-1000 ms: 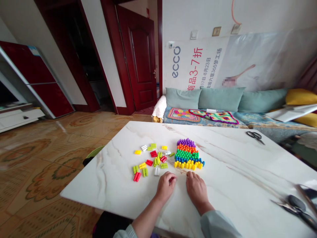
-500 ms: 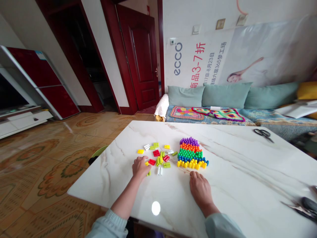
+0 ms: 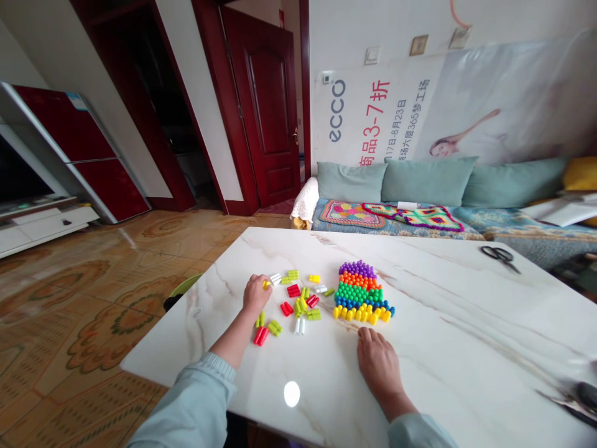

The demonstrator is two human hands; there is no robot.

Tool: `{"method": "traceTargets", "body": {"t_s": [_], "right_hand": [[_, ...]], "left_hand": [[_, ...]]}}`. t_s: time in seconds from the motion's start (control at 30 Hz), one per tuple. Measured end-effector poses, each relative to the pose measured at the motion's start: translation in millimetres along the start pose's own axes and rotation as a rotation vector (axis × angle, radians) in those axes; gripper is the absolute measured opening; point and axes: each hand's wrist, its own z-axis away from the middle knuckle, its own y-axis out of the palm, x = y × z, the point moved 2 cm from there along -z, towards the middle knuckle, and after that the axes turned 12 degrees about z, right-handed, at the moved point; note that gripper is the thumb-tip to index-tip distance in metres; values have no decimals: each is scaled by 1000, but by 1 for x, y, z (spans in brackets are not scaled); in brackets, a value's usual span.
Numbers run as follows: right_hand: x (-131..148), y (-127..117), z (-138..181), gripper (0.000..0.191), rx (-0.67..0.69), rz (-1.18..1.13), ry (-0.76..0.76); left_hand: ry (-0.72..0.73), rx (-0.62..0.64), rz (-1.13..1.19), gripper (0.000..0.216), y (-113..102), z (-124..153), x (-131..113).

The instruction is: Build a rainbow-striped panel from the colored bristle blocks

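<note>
My left hand (image 3: 256, 294) is at the left of the scattered pieces, its fingers closed on a small yellow plastic piece (image 3: 267, 285). Beside its fingertips lies a white ribbed piece (image 3: 275, 279). Nearer me are a red double-tube piece (image 3: 261, 336) and a lime-green piece (image 3: 275, 328); more red, lime, yellow and white ones spread to the right. My right hand (image 3: 379, 362) rests on the table with curled fingers, and its palm side is hidden. Just beyond it, knobbed plastic pegs (image 3: 359, 292) stand in purple, orange, green, blue and yellow bands.
The white marbled table (image 3: 438, 367) carries black-handled scissors (image 3: 500, 256) at the far right and a second, blurred pair (image 3: 576, 398) at the right edge. Behind it stands a sofa (image 3: 508, 219) with green cushions. A greenish rim (image 3: 184, 285) shows beside the table's left edge.
My left hand has moved away from me and slightly left to the yellow piece. Red and lime pieces it covered now show. My right hand has stayed put.
</note>
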Motion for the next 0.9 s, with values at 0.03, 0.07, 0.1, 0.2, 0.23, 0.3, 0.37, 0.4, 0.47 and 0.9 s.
{"method": "traceTargets", "body": {"t_s": [0.03, 0.07, 0.1, 0.2, 0.23, 0.3, 0.37, 0.4, 0.47, 0.9], "right_hand": [[0, 0, 0, 12, 3, -3, 3], [0, 0, 0, 12, 7, -4, 4], [0, 0, 0, 12, 11, -6, 4], [1, 0, 0, 12, 26, -12, 7], [1, 0, 0, 12, 29, -13, 11], [1, -1, -1, 12, 33, -15, 20], [1, -1, -1, 12, 30, -22, 24], [1, -1, -1, 13, 26, -27, 26], [1, -1, 0, 13, 13, -35, 29], [2, 0, 0, 13, -2, -44, 41]], "left_hand": [[6, -3, -2, 26, 1, -5, 3], [13, 5, -3, 25, 4, -9, 5], [22, 20, -4, 25, 8, -11, 7], [52, 64, -5, 21, 21, -11, 11], [60, 72, -5, 20, 25, -10, 12], [66, 81, -6, 19, 29, -8, 13], [69, 90, -4, 18, 29, -7, 12], [71, 94, -1, 18, 27, -7, 11], [87, 91, 13, 19, 22, -5, 5], [723, 369, 379, 26, 60, 141, -104]]}}
